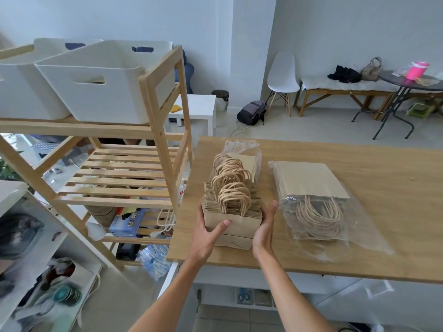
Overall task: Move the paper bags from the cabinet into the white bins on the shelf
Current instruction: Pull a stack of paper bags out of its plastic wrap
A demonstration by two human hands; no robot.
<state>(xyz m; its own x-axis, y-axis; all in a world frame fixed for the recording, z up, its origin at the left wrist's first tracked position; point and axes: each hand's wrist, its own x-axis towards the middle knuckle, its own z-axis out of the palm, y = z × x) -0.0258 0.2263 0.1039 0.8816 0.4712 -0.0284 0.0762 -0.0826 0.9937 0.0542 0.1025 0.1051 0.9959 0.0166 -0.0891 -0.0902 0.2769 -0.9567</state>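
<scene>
A thick stack of brown paper bags [236, 221] with twisted rope handles stands on edge on the wooden cabinet top [374, 207]. My left hand [211, 232] grips its left side, thumb across the front bag. My right hand [265, 230] presses flat against its right side. Behind the stack lies a clear wrapper with one more bag [247, 154]. A second pack of paper bags [311, 195] lies flat in clear plastic to the right. Two white bins [96, 97] sit side by side on the top level of the wooden shelf [155, 130] at the left.
The shelf's slatted middle level [119, 173] holds nothing large; boxes and clutter sit on its lower level. A white side table [199, 109], a backpack [251, 112], a white chair [282, 75], a bench and a round table stand farther back.
</scene>
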